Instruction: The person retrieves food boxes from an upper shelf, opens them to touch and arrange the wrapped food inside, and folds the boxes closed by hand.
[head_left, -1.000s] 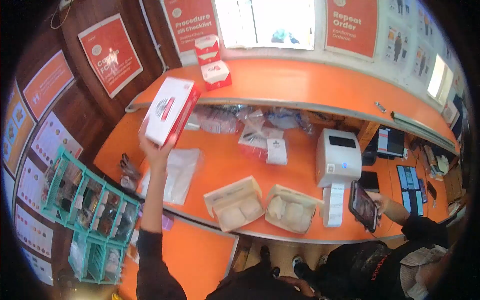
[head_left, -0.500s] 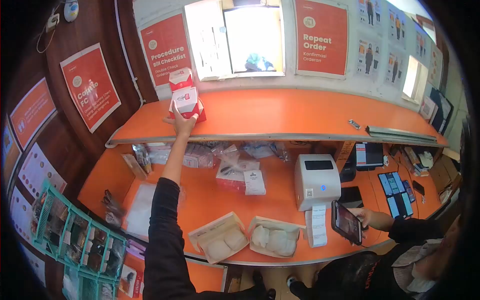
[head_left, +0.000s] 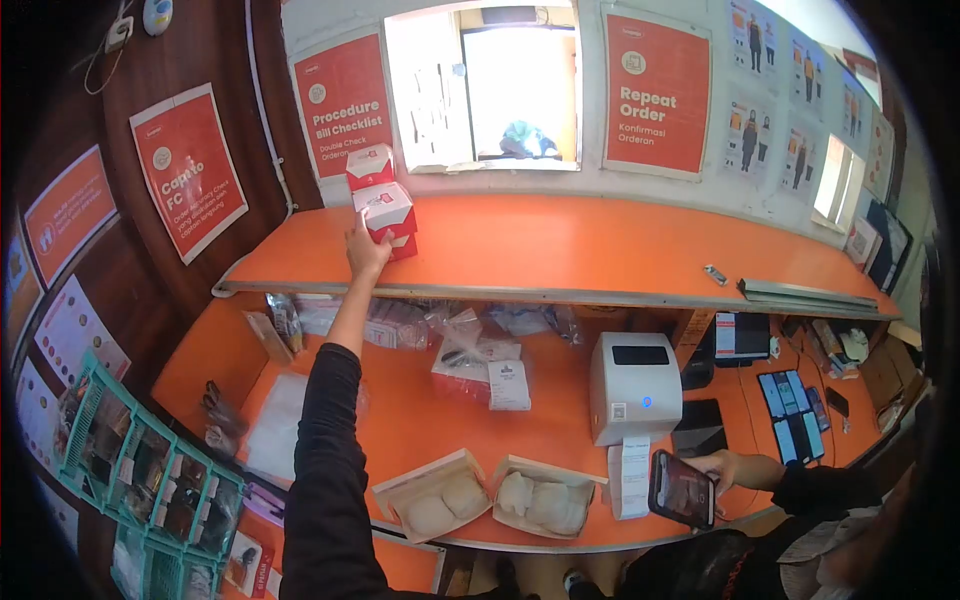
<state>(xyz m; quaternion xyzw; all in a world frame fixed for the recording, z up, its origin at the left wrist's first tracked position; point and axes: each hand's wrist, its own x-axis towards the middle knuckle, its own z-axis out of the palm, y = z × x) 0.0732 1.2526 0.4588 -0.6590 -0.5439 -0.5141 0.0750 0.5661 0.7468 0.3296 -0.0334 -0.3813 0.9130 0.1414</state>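
My left hand reaches up to the orange upper shelf and grips the left side of a red and white box. That box rests on another red box, and a third red and white box stands just behind it against the wall. Low at the right, my right hand holds a dark phone with its screen lit, just above the counter's front edge.
On the lower orange counter stand a white label printer with a paper strip, two open cardboard boxes of white buns, and plastic bags. A teal basket rack is at the left. Several phones lie at the right.
My left hand carried the red and white box from over the counter up to the shelf and set it on the stack. The phone in my right hand dropped a little lower.
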